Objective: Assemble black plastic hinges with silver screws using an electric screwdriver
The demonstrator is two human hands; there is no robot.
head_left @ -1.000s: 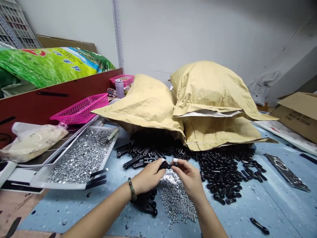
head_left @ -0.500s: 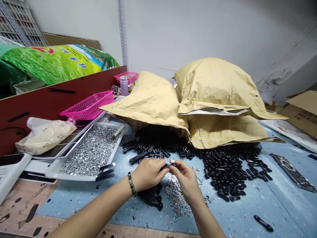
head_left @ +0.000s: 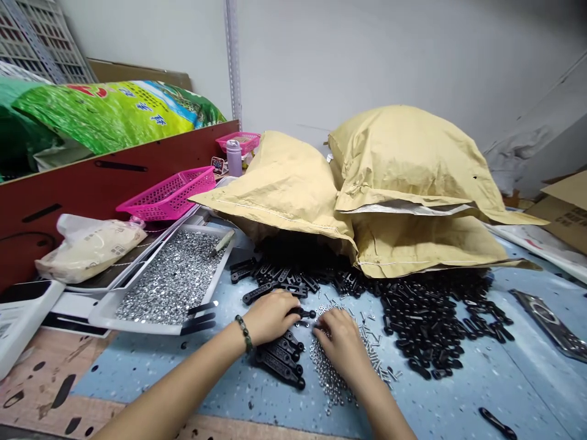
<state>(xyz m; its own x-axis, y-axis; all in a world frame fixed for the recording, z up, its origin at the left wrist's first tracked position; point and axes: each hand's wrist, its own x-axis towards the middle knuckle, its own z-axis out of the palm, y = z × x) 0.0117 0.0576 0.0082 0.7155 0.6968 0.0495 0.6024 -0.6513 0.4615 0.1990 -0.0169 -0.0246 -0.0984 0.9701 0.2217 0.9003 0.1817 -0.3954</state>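
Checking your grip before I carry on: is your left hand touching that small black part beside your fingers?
Touching. The head view shows the left hand closed on the small black part, with the part's end sticking out past the hand.

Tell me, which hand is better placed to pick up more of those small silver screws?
Probably the right hand: its fingers reach down at the edge of the loose silver screws. The left hand seems to be pinching a black plastic part and sits further from them.

Two hands, two pink baskets, three kraft sacks.
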